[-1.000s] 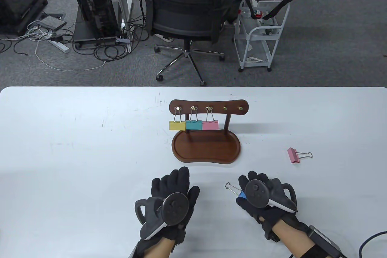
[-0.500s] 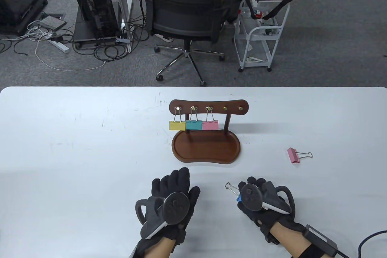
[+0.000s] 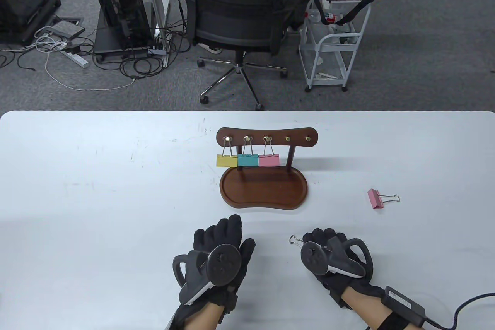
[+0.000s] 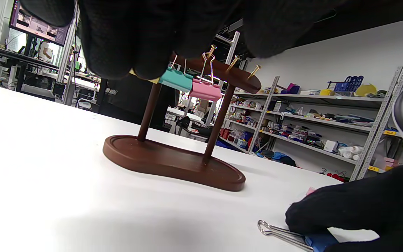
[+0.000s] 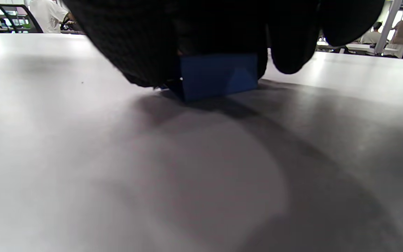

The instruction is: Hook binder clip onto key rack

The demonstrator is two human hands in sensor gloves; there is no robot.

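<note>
Under the right hand (image 3: 332, 252), whose fingers are curling round it, a small stiff blue clip (image 5: 219, 75) is lying, best lifted by its body, while the left hand (image 3: 218, 247) is resting flat, holding nothing.

left hand (image 3: 216, 252): flat, palm down, fingers straight | right hand (image 3: 328, 256): palm down, fingers curled, gripping the clip (image 5: 219, 75)

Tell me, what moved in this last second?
The right hand slid back toward the person and rolled over the blue binder clip, hiding its body from above; its wire handles now poke out. The left hand, key rack and loose pink clip stayed put.
</note>
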